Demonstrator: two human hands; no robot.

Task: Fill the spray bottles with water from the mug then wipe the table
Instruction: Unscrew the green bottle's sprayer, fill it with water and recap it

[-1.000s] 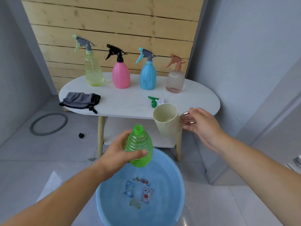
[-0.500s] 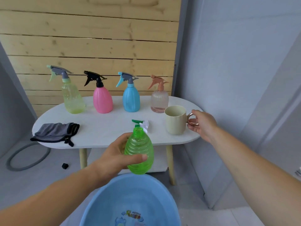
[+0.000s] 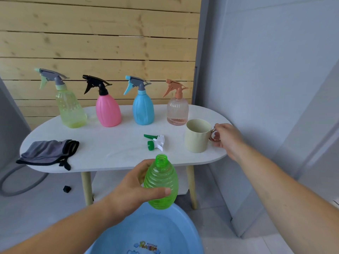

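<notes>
My left hand [image 3: 128, 191] grips an uncapped green ribbed bottle [image 3: 161, 182], upright, in front of the table and above the blue basin. Its green-and-white spray head [image 3: 155, 142] lies on the white oval table [image 3: 110, 149]. A cream mug [image 3: 197, 135] stands on the table's right end; my right hand [image 3: 227, 138] holds its copper ring handle. Along the back stand a yellow-green bottle [image 3: 70, 109], a pink bottle [image 3: 108, 110], a blue bottle [image 3: 143, 109] and a clear peach bottle [image 3: 177, 110], all capped. A grey cloth [image 3: 47, 153] lies at the table's left end.
A blue basin [image 3: 146, 235] sits on the floor below the green bottle. A grey hose ring [image 3: 22, 187] and a small black cap [image 3: 67, 189] lie on the floor at left. Wooden slat wall stands behind, grey wall at right.
My right hand brought the mug up from beside the table edge and set it on the table's right end. My left hand kept hold of the green bottle. The camera tilted upward.
</notes>
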